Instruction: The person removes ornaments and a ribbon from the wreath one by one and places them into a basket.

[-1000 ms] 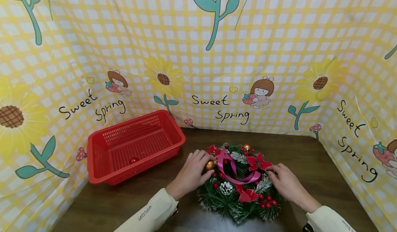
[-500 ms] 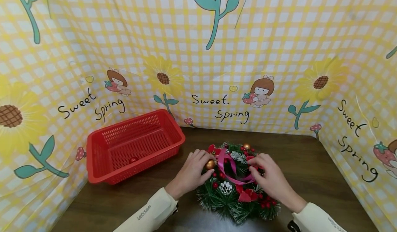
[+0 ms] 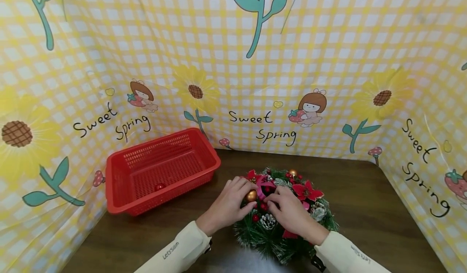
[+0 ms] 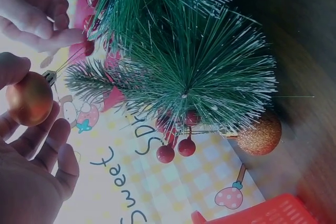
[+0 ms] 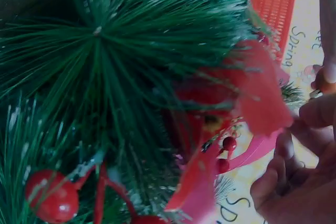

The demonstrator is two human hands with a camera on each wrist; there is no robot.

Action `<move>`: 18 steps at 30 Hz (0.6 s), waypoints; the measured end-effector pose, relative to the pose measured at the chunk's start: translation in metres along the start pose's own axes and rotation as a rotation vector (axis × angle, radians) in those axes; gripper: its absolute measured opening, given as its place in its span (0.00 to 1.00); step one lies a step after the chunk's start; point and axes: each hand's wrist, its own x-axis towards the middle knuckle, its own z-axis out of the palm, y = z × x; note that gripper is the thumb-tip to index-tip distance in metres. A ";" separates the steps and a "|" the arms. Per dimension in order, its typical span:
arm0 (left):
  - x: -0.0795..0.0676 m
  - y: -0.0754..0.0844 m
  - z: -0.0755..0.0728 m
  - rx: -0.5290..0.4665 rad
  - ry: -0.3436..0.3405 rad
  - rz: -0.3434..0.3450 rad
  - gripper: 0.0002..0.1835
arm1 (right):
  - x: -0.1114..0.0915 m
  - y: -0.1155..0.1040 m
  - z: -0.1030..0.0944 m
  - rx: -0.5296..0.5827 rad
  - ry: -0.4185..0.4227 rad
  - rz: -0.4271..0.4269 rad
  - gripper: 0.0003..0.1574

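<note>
A green wreath with red poinsettias, red berries, a frosted pinecone and pink ribbon lies on the table. At its left side my left hand holds a shiny gold ball ornament between thumb and fingers. A thin string runs from the ball's cap toward the wreath and my other hand. My right hand reaches over the wreath's middle, fingers bent close to the ribbon and string. Whether its fingertips pinch anything is unclear in the right wrist view.
A red perforated basket stands at the back left of the dark wooden table, with a small red ball inside. A glittery gold ball hangs on the wreath's far edge. A yellow checked cloth surrounds the table.
My right hand has moved left from the wreath's right side, past the poinsettia, to near the gold ball. My left hand has kept its hold on the ball in about the same place.
</note>
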 end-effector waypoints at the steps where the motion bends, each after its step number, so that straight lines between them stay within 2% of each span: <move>1: 0.000 0.000 0.000 0.002 0.002 0.003 0.21 | 0.001 0.001 0.001 -0.004 0.025 0.026 0.08; 6: 0.002 0.001 0.000 -0.004 0.013 0.011 0.21 | 0.007 0.003 0.009 -0.018 0.119 0.092 0.08; 13: 0.005 0.001 0.002 0.011 0.010 0.013 0.20 | 0.017 -0.001 0.020 -0.040 0.183 0.015 0.11; 18: 0.006 0.001 0.003 0.009 0.019 0.019 0.20 | 0.020 -0.002 0.021 -0.031 0.202 0.043 0.08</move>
